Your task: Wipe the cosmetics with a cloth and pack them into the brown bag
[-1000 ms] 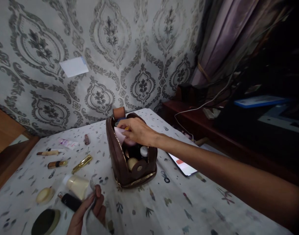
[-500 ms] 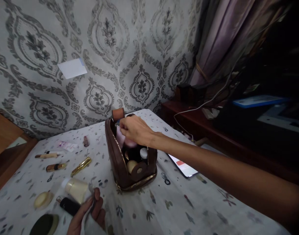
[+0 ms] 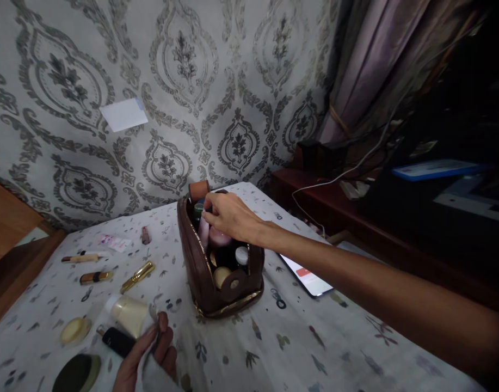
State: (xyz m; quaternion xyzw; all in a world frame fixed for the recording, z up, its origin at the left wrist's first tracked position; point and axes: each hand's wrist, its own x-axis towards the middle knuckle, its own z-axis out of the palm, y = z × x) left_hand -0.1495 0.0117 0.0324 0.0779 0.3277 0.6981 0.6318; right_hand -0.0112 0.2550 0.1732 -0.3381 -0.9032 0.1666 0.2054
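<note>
A brown toiletry bag (image 3: 196,261) stands unzipped on the patterned cloth. My right hand (image 3: 233,215) reaches over its opening, thumb and fingers pinched on the top of a pale pink tube (image 3: 203,231) that stands inside. A rounded pink item (image 3: 220,238), a white-capped jar (image 3: 241,255) and a round cream-coloured item (image 3: 222,277) show in the bag. At the lower left, my left hand (image 3: 151,348) is closed on a white cloth (image 3: 151,375). Right beside it lie a cream-coloured tube (image 3: 129,314) and a black bottle (image 3: 117,342).
Left on the bedding lie a gold lipstick (image 3: 138,276), a brown-gold tube (image 3: 96,277), a concealer wand (image 3: 81,258), a flat pink tube (image 3: 114,243), a round cream container (image 3: 75,330) and a dark green jar (image 3: 76,373). Behind my right forearm lies a phone (image 3: 306,276).
My right hand has shifted slightly, and the pale pink tube now stands more upright in the bag, with a dark bottle top showing behind it. The left hand keeps its hold.
</note>
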